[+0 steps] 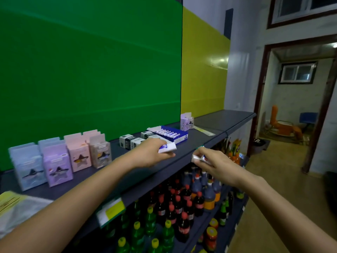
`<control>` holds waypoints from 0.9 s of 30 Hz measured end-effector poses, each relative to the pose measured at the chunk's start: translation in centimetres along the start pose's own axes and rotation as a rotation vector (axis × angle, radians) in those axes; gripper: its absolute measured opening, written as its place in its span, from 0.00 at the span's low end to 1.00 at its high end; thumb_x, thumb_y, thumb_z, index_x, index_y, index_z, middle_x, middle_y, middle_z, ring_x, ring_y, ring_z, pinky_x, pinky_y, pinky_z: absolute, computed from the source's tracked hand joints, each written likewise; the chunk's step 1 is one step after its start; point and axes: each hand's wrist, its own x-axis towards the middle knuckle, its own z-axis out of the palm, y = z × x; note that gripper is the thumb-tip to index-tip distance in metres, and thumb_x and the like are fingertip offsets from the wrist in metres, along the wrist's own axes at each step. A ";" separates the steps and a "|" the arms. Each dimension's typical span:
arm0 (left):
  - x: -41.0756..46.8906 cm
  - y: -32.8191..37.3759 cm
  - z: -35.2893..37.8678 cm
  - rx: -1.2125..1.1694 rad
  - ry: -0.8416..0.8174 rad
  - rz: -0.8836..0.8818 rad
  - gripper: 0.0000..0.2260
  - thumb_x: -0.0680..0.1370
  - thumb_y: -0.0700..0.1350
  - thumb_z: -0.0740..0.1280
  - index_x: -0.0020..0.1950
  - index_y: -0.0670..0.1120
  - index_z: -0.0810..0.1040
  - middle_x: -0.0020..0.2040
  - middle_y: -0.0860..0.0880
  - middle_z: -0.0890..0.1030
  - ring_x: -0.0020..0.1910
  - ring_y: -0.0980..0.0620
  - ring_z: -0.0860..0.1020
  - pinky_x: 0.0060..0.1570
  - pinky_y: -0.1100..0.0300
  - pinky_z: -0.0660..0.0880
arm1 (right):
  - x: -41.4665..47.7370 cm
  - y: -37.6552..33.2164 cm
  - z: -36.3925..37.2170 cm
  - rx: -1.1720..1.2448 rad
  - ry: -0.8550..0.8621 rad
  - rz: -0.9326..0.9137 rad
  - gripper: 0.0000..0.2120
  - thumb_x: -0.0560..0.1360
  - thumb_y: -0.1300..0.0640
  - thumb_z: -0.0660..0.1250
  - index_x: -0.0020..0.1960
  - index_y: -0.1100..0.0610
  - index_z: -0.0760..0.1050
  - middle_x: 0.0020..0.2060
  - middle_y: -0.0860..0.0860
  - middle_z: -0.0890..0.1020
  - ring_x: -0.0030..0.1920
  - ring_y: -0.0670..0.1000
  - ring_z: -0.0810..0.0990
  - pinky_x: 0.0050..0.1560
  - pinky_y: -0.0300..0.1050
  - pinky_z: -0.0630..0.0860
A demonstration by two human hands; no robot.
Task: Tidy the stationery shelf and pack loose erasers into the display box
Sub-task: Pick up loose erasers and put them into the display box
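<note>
Left hand curled round a white eraser above the shelf, right hand pinching a smaller eraser, display box behind

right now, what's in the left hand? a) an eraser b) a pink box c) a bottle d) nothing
a: the left hand grips a white and blue eraser just above the shelf.
</note>
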 end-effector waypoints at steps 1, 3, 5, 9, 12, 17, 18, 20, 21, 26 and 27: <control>1.4 -0.1 0.3 -0.015 0.005 -0.008 0.15 0.75 0.52 0.65 0.33 0.47 0.67 0.29 0.52 0.69 0.30 0.52 0.67 0.36 0.57 0.63 | 0.9 1.4 -0.2 -0.014 0.006 -0.014 0.09 0.79 0.48 0.56 0.52 0.51 0.71 0.47 0.46 0.77 0.45 0.48 0.75 0.47 0.45 0.73; 3.9 -0.4 1.1 -0.018 0.006 -0.025 0.13 0.76 0.51 0.65 0.37 0.44 0.69 0.30 0.50 0.70 0.29 0.54 0.67 0.36 0.56 0.64 | 2.7 4.2 -0.5 -0.036 0.016 -0.045 0.09 0.78 0.45 0.57 0.52 0.49 0.72 0.48 0.45 0.78 0.46 0.48 0.77 0.48 0.49 0.76; 6.2 -1.0 1.9 -0.003 0.018 -0.056 0.13 0.76 0.51 0.64 0.38 0.43 0.70 0.32 0.48 0.72 0.30 0.51 0.68 0.36 0.56 0.64 | 4.8 7.0 -0.7 -0.053 0.028 -0.084 0.10 0.77 0.44 0.57 0.52 0.47 0.72 0.49 0.44 0.78 0.49 0.47 0.77 0.50 0.51 0.76; 10.4 -2.8 3.3 0.045 0.078 -0.150 0.14 0.76 0.53 0.63 0.37 0.43 0.71 0.37 0.45 0.74 0.37 0.47 0.70 0.39 0.53 0.66 | 9.7 12.3 -1.0 -0.068 -0.013 -0.157 0.12 0.77 0.43 0.58 0.55 0.47 0.73 0.51 0.45 0.77 0.52 0.48 0.76 0.54 0.50 0.74; 13.3 -3.7 3.8 0.058 0.118 -0.252 0.17 0.76 0.54 0.63 0.43 0.39 0.75 0.43 0.41 0.77 0.40 0.46 0.71 0.43 0.51 0.69 | 13.6 15.8 -1.2 -0.005 -0.072 -0.221 0.13 0.76 0.43 0.58 0.54 0.48 0.74 0.50 0.44 0.78 0.52 0.47 0.76 0.55 0.48 0.73; 17.1 -4.6 4.4 0.031 0.164 -0.385 0.15 0.76 0.51 0.64 0.43 0.38 0.73 0.41 0.43 0.73 0.29 0.54 0.70 0.33 0.55 0.72 | 20.7 19.6 -1.0 0.038 -0.152 -0.330 0.10 0.77 0.47 0.60 0.53 0.51 0.74 0.51 0.45 0.78 0.52 0.47 0.76 0.55 0.45 0.72; 17.6 -5.0 4.5 0.020 0.177 -0.416 0.13 0.76 0.51 0.64 0.42 0.41 0.72 0.40 0.45 0.72 0.29 0.55 0.70 0.29 0.57 0.72 | 22.0 20.1 -0.7 0.037 -0.165 -0.356 0.10 0.77 0.47 0.60 0.53 0.51 0.73 0.52 0.46 0.78 0.52 0.47 0.75 0.54 0.44 0.71; 18.6 -5.8 4.5 0.023 0.199 -0.488 0.12 0.76 0.52 0.64 0.38 0.48 0.66 0.38 0.48 0.71 0.29 0.54 0.70 0.27 0.61 0.69 | 24.4 20.8 -0.3 0.036 -0.199 -0.389 0.11 0.78 0.47 0.59 0.54 0.52 0.73 0.53 0.48 0.78 0.53 0.48 0.75 0.54 0.44 0.71; 19.0 -6.2 4.5 0.035 0.206 -0.520 0.13 0.76 0.52 0.65 0.37 0.49 0.64 0.37 0.48 0.71 0.29 0.54 0.69 0.27 0.61 0.67 | 25.6 21.0 0.0 0.035 -0.213 -0.399 0.11 0.78 0.47 0.58 0.54 0.52 0.73 0.54 0.48 0.78 0.54 0.48 0.75 0.55 0.45 0.71; 20.6 -8.1 4.0 0.048 0.190 -0.595 0.14 0.76 0.51 0.65 0.37 0.48 0.63 0.38 0.47 0.71 0.30 0.53 0.68 0.31 0.58 0.67 | 31.0 20.9 1.5 0.032 -0.224 -0.458 0.14 0.76 0.43 0.60 0.55 0.49 0.75 0.55 0.47 0.78 0.56 0.48 0.75 0.58 0.53 0.72; 20.9 -8.5 3.9 0.059 0.184 -0.603 0.14 0.76 0.51 0.65 0.37 0.47 0.63 0.38 0.47 0.71 0.30 0.53 0.68 0.31 0.59 0.66 | 32.0 20.8 1.9 0.031 -0.230 -0.465 0.14 0.75 0.43 0.61 0.55 0.48 0.75 0.54 0.47 0.78 0.56 0.48 0.74 0.58 0.53 0.72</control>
